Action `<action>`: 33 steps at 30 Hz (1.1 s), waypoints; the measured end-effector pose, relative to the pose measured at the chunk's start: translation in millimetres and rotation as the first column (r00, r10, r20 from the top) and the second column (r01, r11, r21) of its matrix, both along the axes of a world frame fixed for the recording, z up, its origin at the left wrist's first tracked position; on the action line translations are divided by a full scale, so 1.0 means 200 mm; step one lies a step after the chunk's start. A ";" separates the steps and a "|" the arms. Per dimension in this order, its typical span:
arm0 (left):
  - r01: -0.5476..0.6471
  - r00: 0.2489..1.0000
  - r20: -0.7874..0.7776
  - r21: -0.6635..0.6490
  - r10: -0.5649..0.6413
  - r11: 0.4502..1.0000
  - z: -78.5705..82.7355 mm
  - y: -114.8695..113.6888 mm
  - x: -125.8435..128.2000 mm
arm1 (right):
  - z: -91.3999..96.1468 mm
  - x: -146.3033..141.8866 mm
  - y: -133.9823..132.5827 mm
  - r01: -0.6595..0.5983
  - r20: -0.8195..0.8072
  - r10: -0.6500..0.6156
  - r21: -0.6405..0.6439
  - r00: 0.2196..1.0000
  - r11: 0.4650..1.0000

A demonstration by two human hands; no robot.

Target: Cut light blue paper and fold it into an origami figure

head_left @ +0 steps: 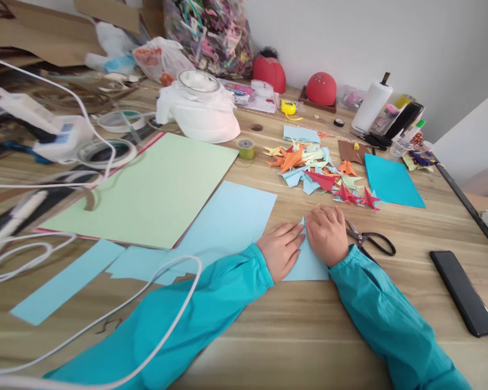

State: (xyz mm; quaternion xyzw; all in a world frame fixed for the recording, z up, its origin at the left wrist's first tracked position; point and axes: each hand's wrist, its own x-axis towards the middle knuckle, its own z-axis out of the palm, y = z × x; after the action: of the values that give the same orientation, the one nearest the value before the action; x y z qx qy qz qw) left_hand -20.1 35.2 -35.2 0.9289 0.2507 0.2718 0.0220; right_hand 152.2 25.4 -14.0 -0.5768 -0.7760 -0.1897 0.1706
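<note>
A folded piece of light blue paper (pixel 307 265) lies on the wooden table with its narrow point facing away from me. My left hand (pixel 281 248) rests flat on its left side, fingers stretched out. On the right side, my right hand (pixel 327 233) presses down with bent fingers held together at the paper's upper edge; its fingertips are partly hidden. Black-handled scissors (pixel 376 242) lie just beyond my right wrist. Past my hands is a pile of folded paper figures (pixel 309 165) in orange, red, blue, green and yellow.
Left of my hands lie light blue sheets (pixel 231 216), a cut strip (pixel 67 281) and a large pale green sheet (pixel 158 189). A white cable (pixel 162 352) loops over my left sleeve. At right are a phone (pixel 463 292) and a turquoise square (pixel 392 181). A thread spool (pixel 245 149) stands centrally.
</note>
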 end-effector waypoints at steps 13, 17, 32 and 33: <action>-0.010 1.000 -0.019 -0.019 0.010 1.000 0.00 -0.01 0.00 | 0.01 0.00 0.00 0.007 -0.042 -0.009 -0.058 0.999 0.998; -0.013 0.999 -0.030 -0.033 0.013 0.999 0.00 -0.01 0.01 | 0.01 0.00 0.00 0.008 -0.043 -0.011 -0.062 0.999 0.998; -0.044 0.999 -0.015 -0.023 0.043 0.999 0.00 -0.02 0.02 | 0.01 -0.01 0.00 0.009 -0.048 -0.012 -0.066 0.999 0.998; -0.042 0.999 -0.015 -0.029 0.042 0.999 0.00 -0.02 0.02 | 0.01 -0.01 0.00 0.011 -0.049 -0.015 -0.071 0.999 0.997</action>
State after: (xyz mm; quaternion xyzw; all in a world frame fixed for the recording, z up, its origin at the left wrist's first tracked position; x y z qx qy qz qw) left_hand -16.5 30.2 -35.2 0.9248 0.2743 0.2620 0.0280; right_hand 150.7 25.0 -11.1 -0.5920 -0.7741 -0.1487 0.1680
